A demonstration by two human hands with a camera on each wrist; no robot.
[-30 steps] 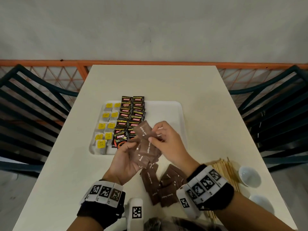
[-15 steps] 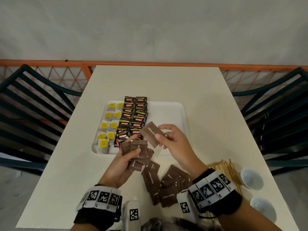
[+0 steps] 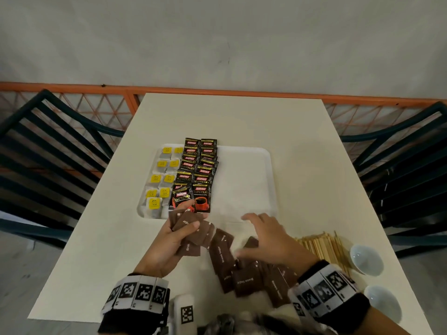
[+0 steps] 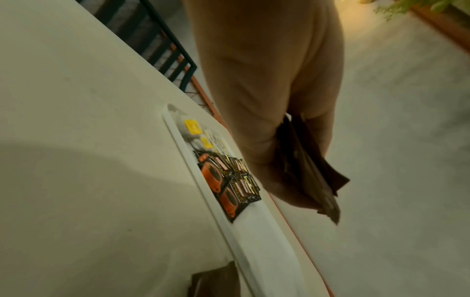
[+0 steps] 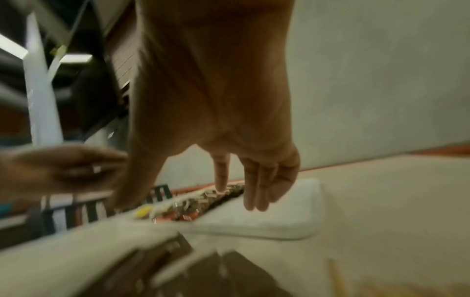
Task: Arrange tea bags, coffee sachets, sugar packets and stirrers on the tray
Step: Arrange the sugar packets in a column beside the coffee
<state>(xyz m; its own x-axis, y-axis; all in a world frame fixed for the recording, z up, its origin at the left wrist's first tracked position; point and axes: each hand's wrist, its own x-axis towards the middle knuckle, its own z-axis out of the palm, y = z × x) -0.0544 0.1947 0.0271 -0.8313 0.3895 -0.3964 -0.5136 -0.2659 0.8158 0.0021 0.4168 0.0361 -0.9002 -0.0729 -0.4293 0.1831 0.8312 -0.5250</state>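
Note:
My left hand (image 3: 180,232) grips a small stack of brown sugar packets (image 3: 193,234) just in front of the white tray (image 3: 244,180), thumb on top; the left wrist view shows the stack (image 4: 310,170) fanned under the fingers. My right hand (image 3: 263,235) hovers with fingers spread and holds nothing, over a loose pile of brown sugar packets (image 3: 242,276) on the table. On the tray's left part lie tea bags with yellow tags (image 3: 162,177) and two columns of black coffee sachets (image 3: 197,170). Wooden stirrers (image 3: 321,247) lie to the right of the pile.
Two small white bowls (image 3: 366,259) (image 3: 382,302) stand at the table's near right edge. The right half of the tray (image 5: 267,221) is bare. Dark slatted chairs (image 3: 48,151) flank the table, and an orange railing (image 3: 217,89) runs behind it.
My right hand no longer holds the single sugar packet it pinched and has drawn back over the loose pile. The left hand has lowered its stack towards the tray's front edge.

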